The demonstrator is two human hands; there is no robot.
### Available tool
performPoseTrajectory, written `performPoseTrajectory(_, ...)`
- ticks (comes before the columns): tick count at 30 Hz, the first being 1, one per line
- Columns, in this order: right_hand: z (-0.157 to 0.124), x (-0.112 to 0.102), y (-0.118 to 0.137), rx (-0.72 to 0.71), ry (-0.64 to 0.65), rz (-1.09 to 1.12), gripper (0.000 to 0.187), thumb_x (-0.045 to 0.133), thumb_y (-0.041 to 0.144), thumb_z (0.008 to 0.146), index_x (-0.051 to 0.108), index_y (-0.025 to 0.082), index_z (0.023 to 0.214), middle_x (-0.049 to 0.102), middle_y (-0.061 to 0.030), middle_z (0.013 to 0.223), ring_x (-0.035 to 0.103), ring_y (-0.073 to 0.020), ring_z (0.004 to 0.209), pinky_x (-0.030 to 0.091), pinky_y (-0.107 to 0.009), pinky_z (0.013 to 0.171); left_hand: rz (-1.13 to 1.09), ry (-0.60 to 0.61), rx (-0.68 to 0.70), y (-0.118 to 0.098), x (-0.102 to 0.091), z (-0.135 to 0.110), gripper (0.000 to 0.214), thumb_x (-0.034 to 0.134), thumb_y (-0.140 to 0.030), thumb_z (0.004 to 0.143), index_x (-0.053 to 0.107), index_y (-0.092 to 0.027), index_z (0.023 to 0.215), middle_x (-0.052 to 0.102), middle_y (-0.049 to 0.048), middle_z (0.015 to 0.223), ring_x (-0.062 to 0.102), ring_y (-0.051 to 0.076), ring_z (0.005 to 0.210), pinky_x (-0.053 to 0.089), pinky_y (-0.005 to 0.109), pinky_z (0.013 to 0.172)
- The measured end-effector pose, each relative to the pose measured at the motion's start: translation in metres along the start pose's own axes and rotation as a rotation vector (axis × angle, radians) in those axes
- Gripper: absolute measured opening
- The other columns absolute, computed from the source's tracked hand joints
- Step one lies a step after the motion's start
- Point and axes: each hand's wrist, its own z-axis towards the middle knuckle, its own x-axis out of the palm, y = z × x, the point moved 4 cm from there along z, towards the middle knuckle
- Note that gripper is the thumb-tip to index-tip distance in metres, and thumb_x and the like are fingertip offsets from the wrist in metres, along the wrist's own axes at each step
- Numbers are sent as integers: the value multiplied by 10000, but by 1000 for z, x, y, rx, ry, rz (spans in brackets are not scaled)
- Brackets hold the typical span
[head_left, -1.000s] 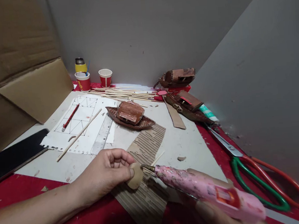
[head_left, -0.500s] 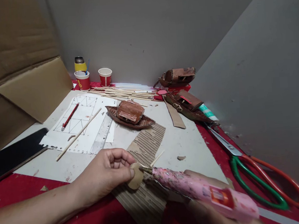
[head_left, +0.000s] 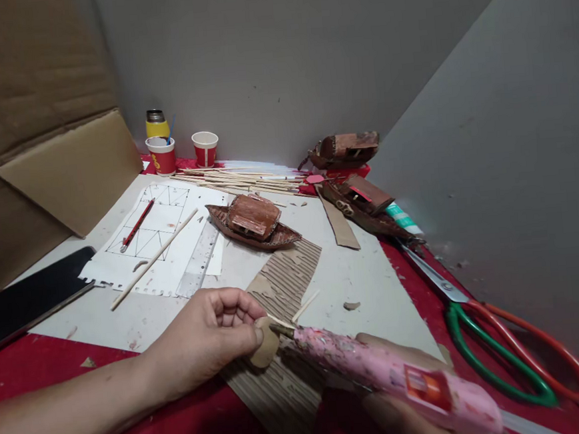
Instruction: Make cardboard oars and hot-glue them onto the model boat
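Between the thumb and fingers of my left hand [head_left: 223,329] is a small rounded piece of cardboard [head_left: 265,346]. My right hand [head_left: 398,395] is wrapped round a pink hot glue gun [head_left: 371,364], partly hidden behind it. The gun's dark nozzle points left and meets the upper edge of the cardboard piece; whether glue is coming out I cannot tell. Under both hands lies a strip of corrugated cardboard [head_left: 289,277]. A brown model boat [head_left: 252,221] with a curved roof rests just beyond it.
Large scissors [head_left: 456,297] with green and orange handles lie at the right. Two more model boats [head_left: 347,149] stand behind. Wooden sticks [head_left: 246,180], paper cups [head_left: 205,150], a drawing [head_left: 169,216], a ruler [head_left: 197,261] and a black flat object [head_left: 30,304] surround the work.
The view has shifted very slightly. Both hands, the cardboard piece and the glue gun keep almost the same positions, with the nozzle still at the piece's upper edge.
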Motion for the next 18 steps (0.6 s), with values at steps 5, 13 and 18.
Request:
performPoseTrajectory(5, 0, -1, -3, -11, 14, -95, 263, 596, 445, 807, 607, 233, 651, 549, 1, 555, 530, -155, 491, 459, -246, 465, -11, -2, 2, 1, -1, 2, 306, 718, -323, 621, 577, -126, 809, 529, -24, 585, 407, 78, 528, 264, 225, 524)
performPoseTrajectory(13, 0, -3, -2, -12, -20, -142, 305, 637, 447, 773, 556, 220, 585, 506, 6, 545, 491, -133, 479, 426, -225, 446, 2, 3, 10, 0, -1, 0, 296, 717, -329, 647, 587, -120, 812, 523, -28, 581, 401, 72, 527, 271, 216, 520)
performPoseTrajectory(18, 1, -5, 2, -4, -32, -121, 198, 671, 430, 743, 711, 237, 729, 574, -20, 576, 569, -191, 528, 483, -263, 487, -28, 5, 4, 2, -1, 0, 278, 724, -297, 644, 588, -124, 813, 534, -25, 585, 415, 73, 526, 275, 215, 519)
